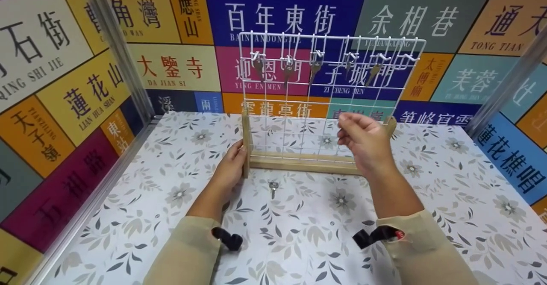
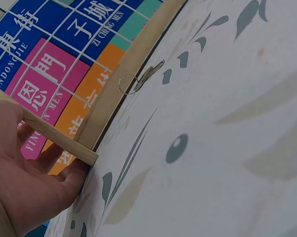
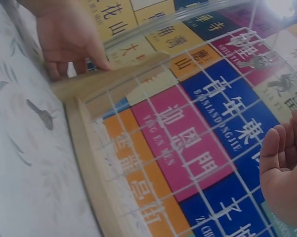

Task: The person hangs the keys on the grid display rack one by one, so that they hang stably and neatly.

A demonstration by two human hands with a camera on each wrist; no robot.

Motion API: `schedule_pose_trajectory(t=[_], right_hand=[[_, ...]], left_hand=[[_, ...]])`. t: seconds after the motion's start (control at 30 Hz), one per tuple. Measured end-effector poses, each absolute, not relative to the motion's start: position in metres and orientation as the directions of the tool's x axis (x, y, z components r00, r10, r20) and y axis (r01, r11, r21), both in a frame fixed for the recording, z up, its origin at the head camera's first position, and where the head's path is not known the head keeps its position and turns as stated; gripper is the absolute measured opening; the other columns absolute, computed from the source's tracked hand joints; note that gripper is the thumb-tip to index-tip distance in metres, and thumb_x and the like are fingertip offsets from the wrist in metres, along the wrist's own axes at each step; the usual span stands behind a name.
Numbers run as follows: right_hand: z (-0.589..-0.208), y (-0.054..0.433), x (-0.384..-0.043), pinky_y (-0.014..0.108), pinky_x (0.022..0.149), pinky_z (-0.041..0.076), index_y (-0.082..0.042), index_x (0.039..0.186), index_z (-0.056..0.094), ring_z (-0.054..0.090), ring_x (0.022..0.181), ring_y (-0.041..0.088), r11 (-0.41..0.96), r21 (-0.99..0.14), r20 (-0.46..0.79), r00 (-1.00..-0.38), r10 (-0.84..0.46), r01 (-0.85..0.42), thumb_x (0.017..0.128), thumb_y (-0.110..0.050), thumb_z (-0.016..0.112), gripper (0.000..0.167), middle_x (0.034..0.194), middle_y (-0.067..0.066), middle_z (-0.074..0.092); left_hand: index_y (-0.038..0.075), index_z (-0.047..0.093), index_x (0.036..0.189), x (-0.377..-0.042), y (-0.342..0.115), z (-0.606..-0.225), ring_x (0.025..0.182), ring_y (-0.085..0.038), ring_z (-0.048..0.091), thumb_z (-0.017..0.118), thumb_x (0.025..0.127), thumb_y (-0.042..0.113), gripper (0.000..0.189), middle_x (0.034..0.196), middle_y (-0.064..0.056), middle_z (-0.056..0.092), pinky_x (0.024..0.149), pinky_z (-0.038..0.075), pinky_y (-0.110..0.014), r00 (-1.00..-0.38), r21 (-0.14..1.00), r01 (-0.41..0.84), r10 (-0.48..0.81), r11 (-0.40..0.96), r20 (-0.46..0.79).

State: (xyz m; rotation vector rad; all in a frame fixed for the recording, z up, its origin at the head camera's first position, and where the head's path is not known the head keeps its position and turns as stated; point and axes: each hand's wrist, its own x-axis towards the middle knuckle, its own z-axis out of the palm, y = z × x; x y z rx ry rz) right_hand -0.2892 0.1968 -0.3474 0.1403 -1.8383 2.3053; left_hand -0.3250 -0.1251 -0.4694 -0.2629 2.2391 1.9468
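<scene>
A white wire grid rack [image 1: 329,101] stands in a wooden frame. My left hand [image 1: 230,165] grips the upright wooden side piece [image 2: 54,134] at the rack's left end. Raised before the grid's lower right part, my right hand [image 1: 369,142] has its fingers loosely bent; nothing shows between them in the head or right wrist view. Several keys [image 1: 315,69] hang from hooks along the grid's upper part. On the table in front of the wooden base bar [image 1: 303,164] lies a loose key [image 1: 273,189], and the left wrist view shows a thin ring [image 2: 128,84] on it.
A tabletop with a leaf and flower pattern [image 1: 179,195] lies under the rack. Behind it rises a wall of coloured panels [image 1: 282,3] with lettering. Metal posts [image 1: 128,50] stand at the left and right. Small black wrist cameras [image 1: 233,241] are strapped over both sleeves.
</scene>
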Motion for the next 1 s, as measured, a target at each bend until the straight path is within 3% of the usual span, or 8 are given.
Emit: schedule_pose_trajectory(t=[0.37, 0.63, 0.77, 1.0], right_hand=[[-0.388, 0.158, -0.296, 0.024, 0.071, 0.061, -0.004, 0.110, 0.076, 0.064, 0.077, 0.014, -0.069, -0.995, 0.076, -0.994, -0.079, -0.070, 0.103, -0.017, 0.073, 0.015, 0.090, 0.000, 0.070], [-0.427, 0.135, -0.311, 0.025, 0.069, 0.060, 0.003, 0.114, 0.076, 0.066, 0.077, 0.015, 0.048, -0.999, -0.004, -0.979, -0.205, -0.006, 0.101, -0.019, 0.076, 0.026, 0.087, -0.001, 0.072], [-0.440, 0.123, -0.318, 0.026, 0.068, 0.060, 0.007, 0.117, 0.074, 0.065, 0.075, 0.015, 0.095, -0.995, -0.039, -0.973, -0.226, 0.018, 0.099, -0.018, 0.077, 0.030, 0.085, -0.001, 0.072], [-0.455, 0.106, -0.326, 0.026, 0.067, 0.059, 0.000, 0.113, 0.078, 0.066, 0.076, 0.013, 0.132, -0.987, -0.114, -0.971, -0.209, 0.087, 0.098, -0.019, 0.078, 0.024, 0.094, 0.005, 0.075]], left_hand=[[0.049, 0.039, 0.161, -0.325, -0.126, -0.472, 0.161, -0.024, 0.035, 0.044, 0.111, 0.061, 0.052, 0.168, 0.007, 0.044, 0.135, 0.022, -0.054, -0.986, 0.979, -0.163, 0.004, 0.121, -0.165], [0.053, 0.040, 0.160, -0.325, -0.125, -0.470, 0.162, -0.023, 0.032, 0.045, 0.109, 0.065, 0.052, 0.170, 0.009, 0.042, 0.135, 0.022, -0.054, -0.977, 0.969, -0.212, -0.016, 0.129, -0.212], [0.053, 0.038, 0.161, -0.324, -0.126, -0.469, 0.162, -0.024, 0.033, 0.044, 0.109, 0.065, 0.053, 0.171, 0.008, 0.040, 0.135, 0.022, -0.054, -0.976, 0.967, -0.219, -0.016, 0.129, -0.219], [0.054, 0.039, 0.160, -0.324, -0.124, -0.470, 0.161, -0.024, 0.036, 0.044, 0.110, 0.064, 0.051, 0.170, 0.007, 0.042, 0.134, 0.026, -0.053, -0.974, 0.967, -0.224, -0.023, 0.124, -0.223]])
